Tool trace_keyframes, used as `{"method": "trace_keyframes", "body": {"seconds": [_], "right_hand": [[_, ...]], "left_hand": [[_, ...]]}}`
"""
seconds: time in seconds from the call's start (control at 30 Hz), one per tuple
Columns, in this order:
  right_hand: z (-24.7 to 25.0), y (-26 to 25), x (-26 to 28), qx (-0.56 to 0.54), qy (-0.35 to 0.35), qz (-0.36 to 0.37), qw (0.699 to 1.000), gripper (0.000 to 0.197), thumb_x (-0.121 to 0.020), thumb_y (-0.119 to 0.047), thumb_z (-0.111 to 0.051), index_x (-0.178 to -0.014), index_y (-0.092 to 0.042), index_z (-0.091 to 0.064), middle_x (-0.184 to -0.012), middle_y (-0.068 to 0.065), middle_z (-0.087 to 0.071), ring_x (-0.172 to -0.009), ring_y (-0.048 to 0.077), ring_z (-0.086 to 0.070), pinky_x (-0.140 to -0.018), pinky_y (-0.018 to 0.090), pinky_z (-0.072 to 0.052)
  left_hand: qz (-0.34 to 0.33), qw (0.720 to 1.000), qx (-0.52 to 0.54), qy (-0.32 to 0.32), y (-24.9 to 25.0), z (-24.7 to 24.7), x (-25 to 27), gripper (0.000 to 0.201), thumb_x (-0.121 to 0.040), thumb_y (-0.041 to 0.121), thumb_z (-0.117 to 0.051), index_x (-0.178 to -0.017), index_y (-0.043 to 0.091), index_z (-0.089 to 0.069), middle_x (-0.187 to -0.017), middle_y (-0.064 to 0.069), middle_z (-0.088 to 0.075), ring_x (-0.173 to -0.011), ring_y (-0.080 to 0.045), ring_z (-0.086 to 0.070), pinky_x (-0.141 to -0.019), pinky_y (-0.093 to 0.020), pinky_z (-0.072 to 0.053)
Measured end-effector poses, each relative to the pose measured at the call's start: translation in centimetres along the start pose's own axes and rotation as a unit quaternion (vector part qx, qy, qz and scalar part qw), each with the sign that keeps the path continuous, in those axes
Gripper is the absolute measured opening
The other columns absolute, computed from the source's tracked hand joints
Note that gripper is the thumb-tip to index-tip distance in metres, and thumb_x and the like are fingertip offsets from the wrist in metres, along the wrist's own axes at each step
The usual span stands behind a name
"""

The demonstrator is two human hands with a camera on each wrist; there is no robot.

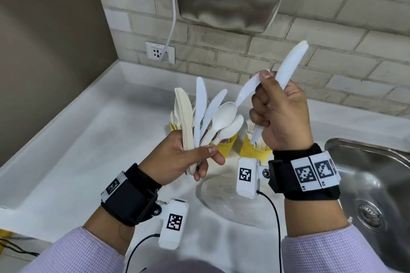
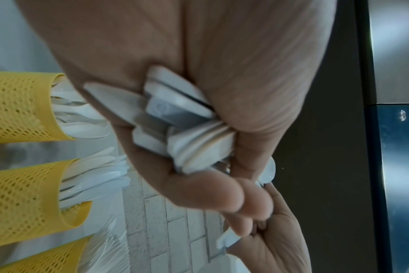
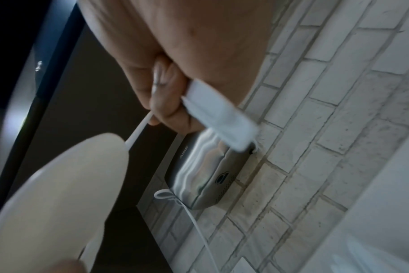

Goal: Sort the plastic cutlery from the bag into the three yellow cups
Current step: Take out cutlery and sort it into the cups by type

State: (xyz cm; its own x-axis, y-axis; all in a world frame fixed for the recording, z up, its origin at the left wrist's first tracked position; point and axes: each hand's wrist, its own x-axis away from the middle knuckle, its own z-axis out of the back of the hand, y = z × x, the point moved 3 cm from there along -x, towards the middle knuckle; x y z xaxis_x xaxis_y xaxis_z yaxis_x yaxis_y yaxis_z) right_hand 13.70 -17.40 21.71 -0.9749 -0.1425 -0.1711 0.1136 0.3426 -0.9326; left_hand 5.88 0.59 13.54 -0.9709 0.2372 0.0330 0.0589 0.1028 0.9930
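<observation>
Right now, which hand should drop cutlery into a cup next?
Right. The right hand grips only two knives, already separated and above the yellow cups. The left hand holds a mixed fan of knives and spoons, probably best kept as holder.

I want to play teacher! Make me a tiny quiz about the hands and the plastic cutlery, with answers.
1. True or false: the right hand holds only spoons.
2. Which hand holds a fan of knives and spoons? A) the left hand B) the right hand C) neither
3. Fill in: the yellow cups stand on the white ____, beside the metal sink.

Key
1. False: its grip is round two white knives.
2. A.
3. Counter. All three cups show in the left wrist view, each already holding white cutlery.
</observation>
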Motion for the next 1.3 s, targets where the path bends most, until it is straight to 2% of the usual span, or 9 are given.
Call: {"method": "trace_keyframes", "body": {"seconds": [0.2,0.4,0.6,0.67,0.73,0.87,0.97,1.07,1.3], "right_hand": [[-0.8,1.3,0.8,0.069,-0.097,-0.050,0.992,0.024,-0.103,-0.020,-0.056,-0.091,-0.005,-0.070,-0.071,0.018,-0.034,-0.042,0.008,-0.022,-0.044,0.019,-0.018],[-0.7,0.4,0.0,-0.063,-0.003,-0.011,0.998,0.029,-0.110,-0.021,-0.043,-0.089,-0.008,-0.059,-0.067,0.000,-0.041,-0.047,0.009,-0.024,-0.044,0.022,-0.020],[1.6,0.5,-1.2,-0.272,0.160,0.003,0.949,0.032,-0.110,-0.028,-0.044,-0.083,-0.014,-0.055,-0.072,0.002,-0.050,-0.064,0.020,-0.056,-0.061,0.031,-0.050],[1.9,0.1,-1.1,-0.248,0.187,0.049,0.949,0.031,-0.111,-0.030,-0.040,-0.088,-0.013,-0.051,-0.076,0.007,-0.056,-0.072,0.031,-0.067,-0.064,0.037,-0.056],[1.7,-0.6,-0.9,-0.141,0.185,0.114,0.966,0.028,-0.112,-0.031,-0.035,-0.095,-0.012,-0.047,-0.071,0.008,-0.056,-0.060,0.031,-0.064,-0.056,0.036,-0.053],[0.4,0.6,-0.4,0.025,0.071,0.095,0.993,0.020,-0.111,-0.027,-0.041,-0.099,-0.015,-0.051,-0.055,-0.002,-0.031,-0.041,0.013,-0.025,-0.043,0.018,-0.026],[-0.3,3.0,0.2,0.077,-0.063,-0.042,0.994,0.012,-0.104,-0.019,-0.057,-0.097,-0.014,-0.066,-0.054,-0.002,-0.026,-0.040,0.009,-0.020,-0.043,0.015,-0.019],[-1.2,4.5,1.2,0.085,-0.162,-0.141,0.973,0.026,-0.087,-0.018,-0.061,-0.062,-0.022,-0.067,-0.049,0.002,-0.035,-0.039,0.009,-0.018,-0.044,0.018,-0.012],[-2.2,6.0,1.6,0.014,-0.217,-0.206,0.954,0.034,-0.084,-0.019,-0.063,-0.051,-0.015,-0.054,-0.041,-0.003,-0.038,-0.041,0.015,-0.010,-0.046,0.019,-0.010]], "left_hand": [[-0.011,1.000,0.002,0.001,0.1,0.0,-0.1,0.021,-0.097,0.015,-0.064,-0.108,-0.002,-0.067,-0.095,-0.019,-0.075,-0.048,-0.023,-0.052,-0.050,-0.030,-0.045],[-0.010,1.000,-0.006,0.002,0.1,0.1,0.0,0.029,-0.097,0.016,-0.065,-0.109,-0.011,-0.065,-0.093,-0.016,-0.075,-0.047,-0.021,-0.048,-0.049,-0.029,-0.041],[-0.016,1.000,0.003,-0.010,0.7,0.1,0.3,0.037,-0.096,0.016,-0.063,-0.113,-0.016,-0.061,-0.090,-0.018,-0.073,-0.047,-0.021,-0.045,-0.048,-0.028,-0.036],[-0.016,1.000,0.005,-0.009,0.8,0.1,0.4,0.036,-0.096,0.015,-0.063,-0.113,-0.016,-0.061,-0.090,-0.018,-0.073,-0.047,-0.021,-0.045,-0.048,-0.027,-0.037],[-0.019,1.000,0.017,-0.005,0.8,0.1,0.3,0.034,-0.096,0.015,-0.062,-0.113,-0.014,-0.060,-0.091,-0.020,-0.073,-0.047,-0.021,-0.046,-0.047,-0.027,-0.037],[-0.020,0.998,0.055,0.000,0.6,0.2,0.2,0.033,-0.095,0.013,-0.061,-0.117,-0.012,-0.061,-0.088,-0.020,-0.073,-0.045,-0.020,-0.046,-0.045,-0.024,-0.039],[-0.021,0.995,0.093,-0.015,0.5,0.2,0.2,0.025,-0.094,0.011,-0.060,-0.113,-0.003,-0.068,-0.086,-0.021,-0.072,-0.041,-0.019,-0.044,-0.043,-0.022,-0.038],[-0.018,0.993,0.115,-0.037,0.7,-0.1,0.2,0.022,-0.094,0.012,-0.057,-0.106,0.011,-0.075,-0.082,-0.018,-0.071,-0.038,-0.016,-0.044,-0.041,-0.020,-0.037],[-0.024,0.988,0.140,-0.068,1.1,-0.1,0.3,0.021,-0.095,0.014,-0.057,-0.100,0.014,-0.078,-0.077,-0.015,-0.071,-0.035,-0.011,-0.044,-0.039,-0.018,-0.037]]}}
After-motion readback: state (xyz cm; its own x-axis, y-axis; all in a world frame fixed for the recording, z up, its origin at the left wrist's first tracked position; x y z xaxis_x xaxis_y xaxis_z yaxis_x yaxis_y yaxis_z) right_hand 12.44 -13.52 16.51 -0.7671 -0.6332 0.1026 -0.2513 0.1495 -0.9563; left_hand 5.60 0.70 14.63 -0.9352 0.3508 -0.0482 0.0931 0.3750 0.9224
